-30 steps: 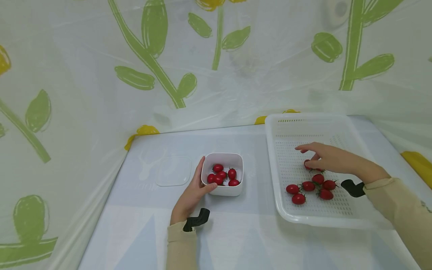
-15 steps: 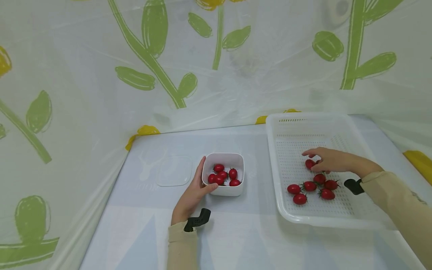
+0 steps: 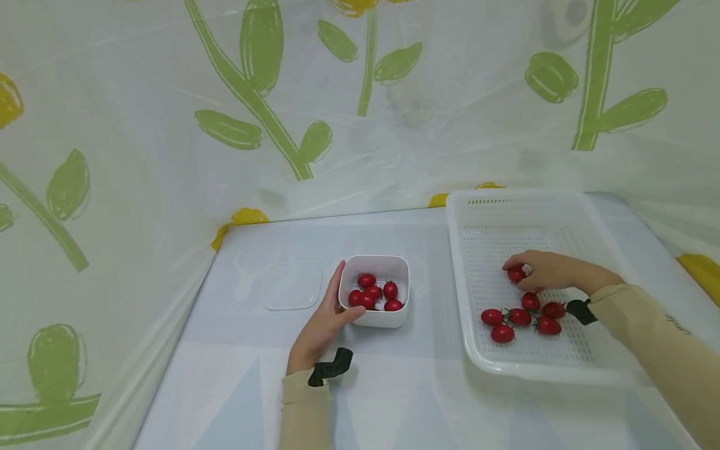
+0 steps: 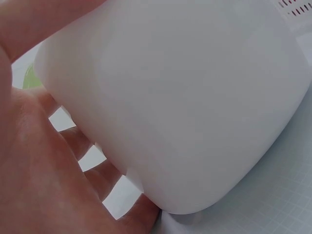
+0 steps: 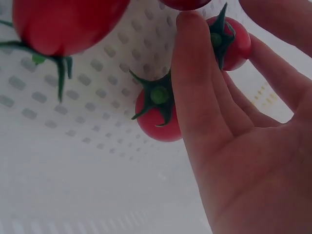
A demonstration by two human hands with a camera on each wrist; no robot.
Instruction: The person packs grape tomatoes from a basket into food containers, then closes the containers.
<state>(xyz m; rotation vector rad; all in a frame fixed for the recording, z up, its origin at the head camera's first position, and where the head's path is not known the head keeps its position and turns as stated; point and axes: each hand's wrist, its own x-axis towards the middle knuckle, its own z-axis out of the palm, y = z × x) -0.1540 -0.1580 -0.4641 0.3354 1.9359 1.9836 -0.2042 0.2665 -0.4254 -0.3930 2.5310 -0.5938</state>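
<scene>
My left hand (image 3: 319,330) grips a small square white box (image 3: 382,319), thumb at its near rim and fingers along its left side. Several red cherry tomatoes (image 3: 367,280) lie inside it. The left wrist view is mostly filled by the box's smooth wall (image 4: 185,107). Over on the right, my right hand (image 3: 557,272) reaches into a white perforated basket (image 3: 458,300) and pinches a cherry tomato (image 3: 515,274) between thumb and fingers. That tomato (image 5: 235,46) shows its green stem in the right wrist view, with another tomato (image 5: 158,114) partly behind the thumb.
Several more cherry tomatoes (image 3: 520,317) lie in the basket, nearer than the right hand. A clear, flat, rounded-square lid (image 3: 294,285) lies on the table (image 3: 416,387) left of the box. A flower-print sheet (image 3: 427,137) hangs behind the table.
My right hand has come down and its fingers have closed round a cherry tomato in the basket. The left hand and the box keep their place.
</scene>
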